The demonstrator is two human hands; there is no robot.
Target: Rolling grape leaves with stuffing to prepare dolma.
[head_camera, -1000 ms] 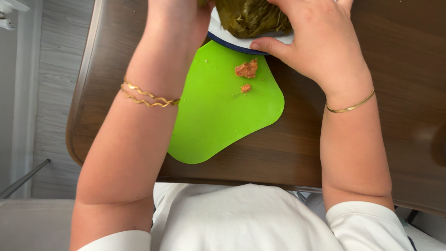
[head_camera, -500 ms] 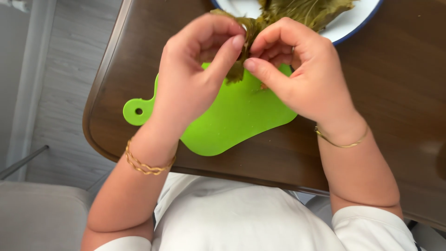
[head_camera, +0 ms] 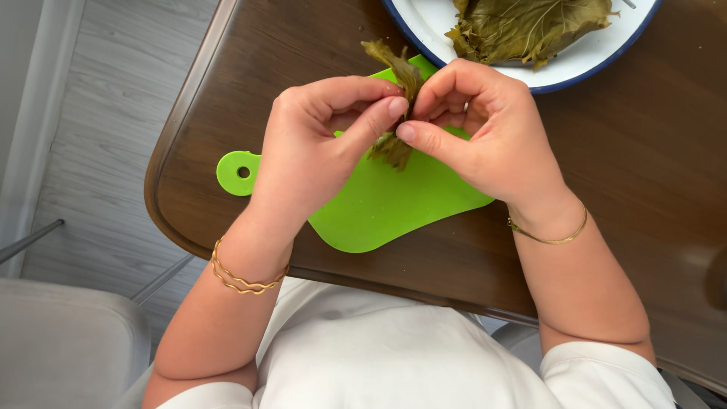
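Observation:
My left hand (head_camera: 314, 148) and my right hand (head_camera: 477, 125) meet over a bright green cutting board (head_camera: 379, 201) on a dark brown wooden table (head_camera: 644, 189). Both pinch one crumpled olive-green leaf (head_camera: 397, 76) between thumbs and fingertips; its upper end sticks up above my fingers and its lower end hangs toward the board. Behind them a white plate with a blue rim (head_camera: 568, 72) holds more flat leaves (head_camera: 530, 26). The middle of the board is hidden by my hands.
The table's rounded near-left corner (head_camera: 163, 204) borders a grey plank floor (head_camera: 98, 151). A grey seat (head_camera: 68, 341) is at the lower left. The board's handle with a hole (head_camera: 238, 172) points left. Gold bracelets are on both wrists.
Both hands came back from the plate at the far edge, bringing one leaf with them. They now pinch it over the board, hiding the orange crumbs. The view has tilted toward the table's corner.

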